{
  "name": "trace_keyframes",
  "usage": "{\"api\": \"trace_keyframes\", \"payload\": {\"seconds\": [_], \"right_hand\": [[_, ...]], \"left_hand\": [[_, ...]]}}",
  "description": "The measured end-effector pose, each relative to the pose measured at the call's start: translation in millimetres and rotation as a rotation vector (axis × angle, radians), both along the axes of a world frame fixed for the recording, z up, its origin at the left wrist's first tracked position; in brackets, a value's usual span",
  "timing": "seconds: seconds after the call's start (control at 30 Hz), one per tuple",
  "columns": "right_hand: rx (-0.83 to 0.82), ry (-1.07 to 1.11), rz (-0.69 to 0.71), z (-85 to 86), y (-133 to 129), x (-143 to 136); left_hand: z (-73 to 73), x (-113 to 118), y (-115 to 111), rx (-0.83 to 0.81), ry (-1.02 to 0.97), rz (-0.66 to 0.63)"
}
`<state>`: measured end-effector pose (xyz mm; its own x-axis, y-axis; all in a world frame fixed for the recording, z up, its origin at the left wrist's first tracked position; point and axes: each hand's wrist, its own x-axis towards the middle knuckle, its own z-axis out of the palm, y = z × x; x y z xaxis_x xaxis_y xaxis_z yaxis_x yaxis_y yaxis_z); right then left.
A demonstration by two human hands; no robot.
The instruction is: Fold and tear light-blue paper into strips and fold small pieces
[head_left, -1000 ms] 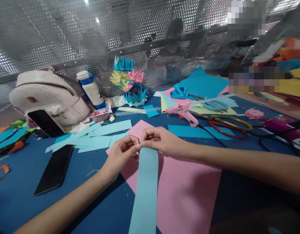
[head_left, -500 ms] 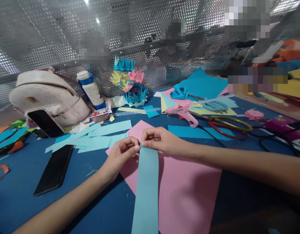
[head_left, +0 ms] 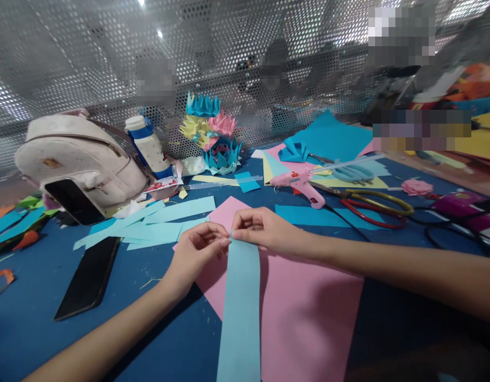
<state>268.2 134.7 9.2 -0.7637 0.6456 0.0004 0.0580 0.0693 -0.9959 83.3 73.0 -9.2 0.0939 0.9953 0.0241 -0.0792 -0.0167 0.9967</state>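
Observation:
A long light-blue paper strip [head_left: 242, 307] runs from my fingers down toward the bottom edge of the view. My left hand [head_left: 197, 252] pinches the far left corner of the strip between thumb and fingers. Close against it, my right hand [head_left: 264, 231] grips the strip's far end, thumb on top. The small bit of paper between the fingertips is mostly hidden. Beneath both hands lies a large pink paper sheet [head_left: 308, 313]. More light-blue strips [head_left: 157, 232] are piled to the left of my left hand.
A pink glue gun [head_left: 298, 183] and scissors [head_left: 376, 204] lie beyond my right forearm. At left are a phone [head_left: 89, 281], a white backpack [head_left: 78, 154] and a bottle [head_left: 147, 146]. Folded paper flowers [head_left: 221, 154] stand against the perforated metal panel [head_left: 229, 48].
The near part of the light-blue strip has shifted slightly to the right. Both hands stay almost in place, with the left fingertips moving a little.

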Motion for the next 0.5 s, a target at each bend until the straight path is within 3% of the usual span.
{"api": "trace_keyframes", "payload": {"seconds": [0.5], "right_hand": [[-0.031,0.025,-0.008,-7.7,0.2,0.0]], "left_hand": [[-2.3,5.4,-5.2,0.025,0.018,0.119]]}}
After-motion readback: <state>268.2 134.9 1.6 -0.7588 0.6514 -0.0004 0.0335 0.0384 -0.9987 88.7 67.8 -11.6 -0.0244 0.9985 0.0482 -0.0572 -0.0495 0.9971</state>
